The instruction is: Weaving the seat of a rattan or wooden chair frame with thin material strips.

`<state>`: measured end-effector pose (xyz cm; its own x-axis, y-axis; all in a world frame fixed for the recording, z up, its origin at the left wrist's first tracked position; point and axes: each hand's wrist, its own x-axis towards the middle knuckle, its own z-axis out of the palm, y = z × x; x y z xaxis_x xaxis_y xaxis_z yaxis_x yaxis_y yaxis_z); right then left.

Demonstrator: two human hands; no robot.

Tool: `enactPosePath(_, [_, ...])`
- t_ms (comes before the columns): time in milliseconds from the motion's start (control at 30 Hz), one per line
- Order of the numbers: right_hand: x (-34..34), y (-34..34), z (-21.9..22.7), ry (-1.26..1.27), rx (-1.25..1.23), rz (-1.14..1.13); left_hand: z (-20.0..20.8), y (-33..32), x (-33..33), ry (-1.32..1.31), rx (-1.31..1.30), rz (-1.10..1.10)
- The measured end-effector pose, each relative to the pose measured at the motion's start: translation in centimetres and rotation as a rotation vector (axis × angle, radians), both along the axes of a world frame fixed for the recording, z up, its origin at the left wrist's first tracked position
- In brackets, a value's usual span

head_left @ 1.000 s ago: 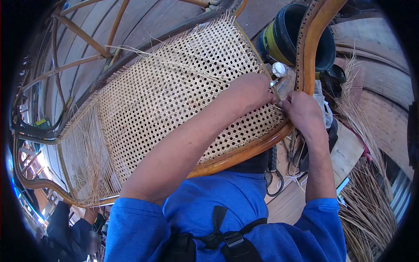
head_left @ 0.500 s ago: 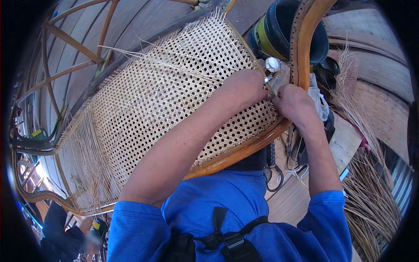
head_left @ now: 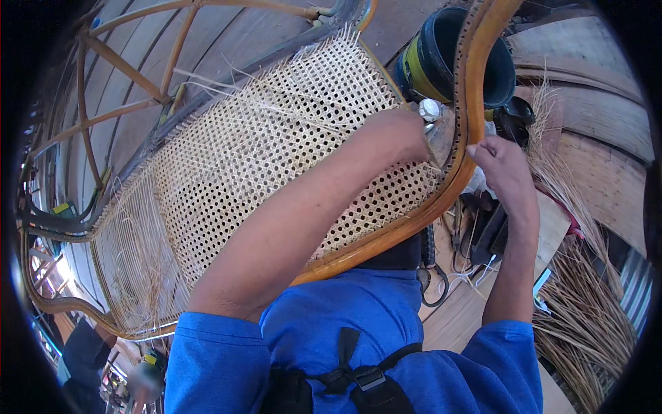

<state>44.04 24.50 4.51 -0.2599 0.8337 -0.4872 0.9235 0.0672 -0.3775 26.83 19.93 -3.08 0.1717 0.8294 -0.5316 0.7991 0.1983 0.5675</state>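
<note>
Just beyond the blue shirt [head_left: 331,300], cane webbing [head_left: 262,162] spans the wooden frame [head_left: 376,241], likely for two-handed reach; left hand [head_left: 407,132] at webbing's edge, I can't tell its grip; right hand [head_left: 499,157] pinched together beside frame.

Floor [head_left: 600,176]: wooden planks, ahead of you and to your right.
Bucket [head_left: 419,72]: dark, yellow-banded, on the floor ahead.
Loose strands [head_left: 549,169]: across planks, your right.
</note>
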Motion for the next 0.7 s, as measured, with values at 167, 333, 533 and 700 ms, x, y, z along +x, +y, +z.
enactPosePath(167, [1.1,-1.5,-1.4,-0.039,-0.056,0.106,-0.6,-1.5,-0.2,-0.115,0.114,0.078])
enactPosePath(333, [0.6,-2.4,-2.5,-0.026,-0.060,0.168,-0.9,-2.8,0.0,-0.158,0.154,0.161])
enactPosePath(533, [0.7,-2.8,-2.6,-0.045,0.029,0.212,-0.9,-4.7,2.3,-0.317,0.358,0.221])
enactPosePath(700, [0.6,-2.9,-3.3,-0.151,0.091,0.236,-1.1,-4.2,3.2,-0.261,0.289,0.143])
